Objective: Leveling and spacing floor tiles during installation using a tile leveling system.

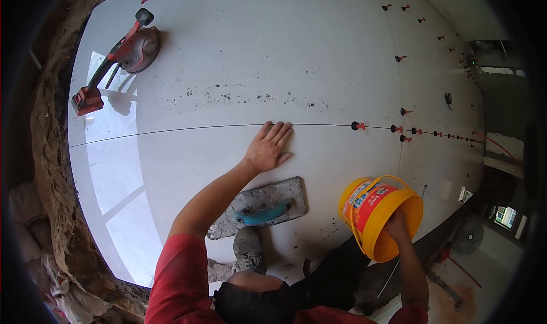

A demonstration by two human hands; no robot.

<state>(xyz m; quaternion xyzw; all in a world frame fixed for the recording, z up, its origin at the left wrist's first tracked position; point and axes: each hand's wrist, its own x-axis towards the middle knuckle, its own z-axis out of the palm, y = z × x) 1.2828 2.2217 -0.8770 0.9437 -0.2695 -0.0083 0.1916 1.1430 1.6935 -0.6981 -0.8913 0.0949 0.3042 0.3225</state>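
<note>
My left hand (269,147) lies flat on the pale glossy tile (216,170), fingers stretched out, its fingertips at the thin dark joint between two tiles. My right hand (397,224) reaches into a yellow bucket (409,207) tipped on its side toward me; its fingers are hidden inside, and so is whatever the bucket contains. Below my left hand rests a dirty grey trowel-like float (293,190) with a teal handle (265,213). Several black and red tile-levelling clips (358,126) stand along the joint to the right.
A red and black cordless suction tool (122,48) sits on the tile at the upper left. Dark crumbs (245,96) are scattered beyond the joint. Rough, broken ground (62,221) borders the tile on the left. More clips (400,58) line a crossing joint at right. A fan (468,236) stands at lower right.
</note>
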